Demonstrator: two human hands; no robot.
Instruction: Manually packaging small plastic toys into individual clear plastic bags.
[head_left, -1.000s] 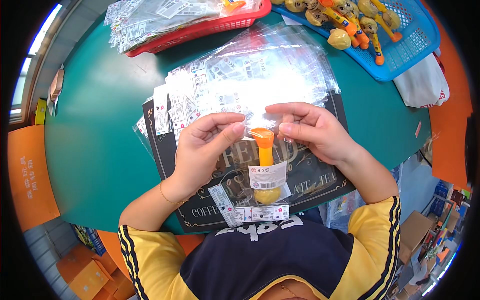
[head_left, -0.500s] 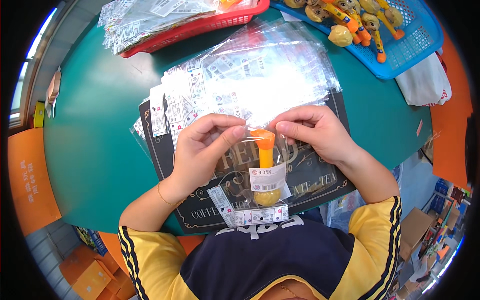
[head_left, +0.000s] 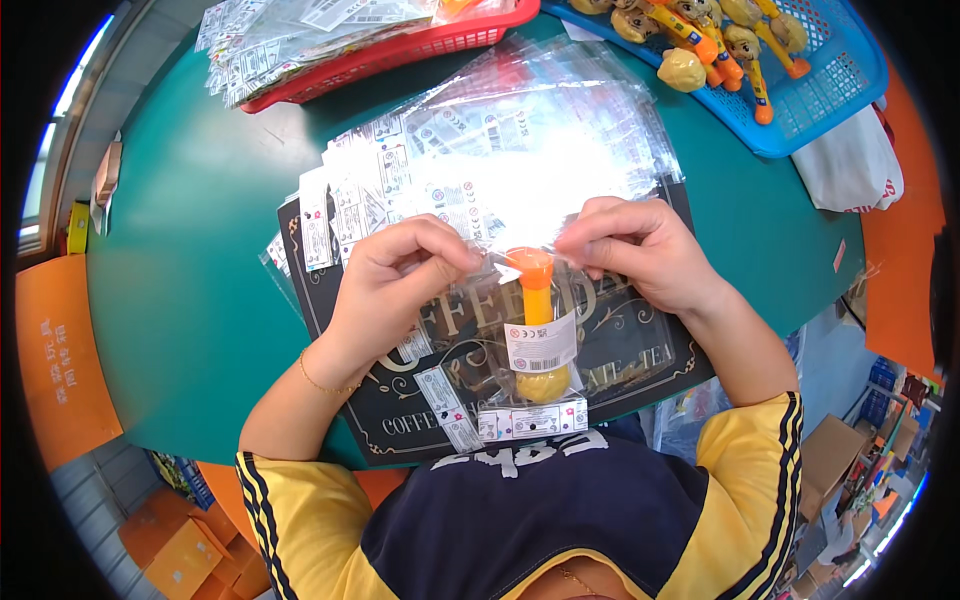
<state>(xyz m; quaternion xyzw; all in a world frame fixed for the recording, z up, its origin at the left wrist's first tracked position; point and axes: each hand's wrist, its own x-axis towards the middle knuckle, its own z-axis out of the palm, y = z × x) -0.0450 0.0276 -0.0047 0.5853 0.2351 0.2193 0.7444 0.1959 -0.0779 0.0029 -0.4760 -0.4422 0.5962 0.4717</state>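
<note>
A clear plastic bag (head_left: pixel 497 365) lies over the black printed mat (head_left: pixel 330 290), with a strip of printed label along its near edge. Inside it is a toy wand (head_left: pixel 538 305) with a yellow stick, an orange flared end on the far side and a yellow rounded head near me. A white printed label (head_left: pixel 540 343) wraps across the stick. Pinched at the far left of the bag's edge is my left hand (head_left: pixel 400 275), thumb against fingers. My right hand (head_left: pixel 645 252) pinches the same edge on the right. The orange end lies between both hands.
A glossy pile of flat clear bags (head_left: pixel 430 140) covers the far part of the mat. A red basket (head_left: pixel 400 68) of packed bags stands at the far left. A blue basket (head_left: pixel 815 100) at the far right holds several similar toys. A green table (head_left: pixel 190 300) carries everything.
My hands have moved apart, stretching the bag's far edge. The bag and the toy wand have shifted slightly away from me and to the right.
</note>
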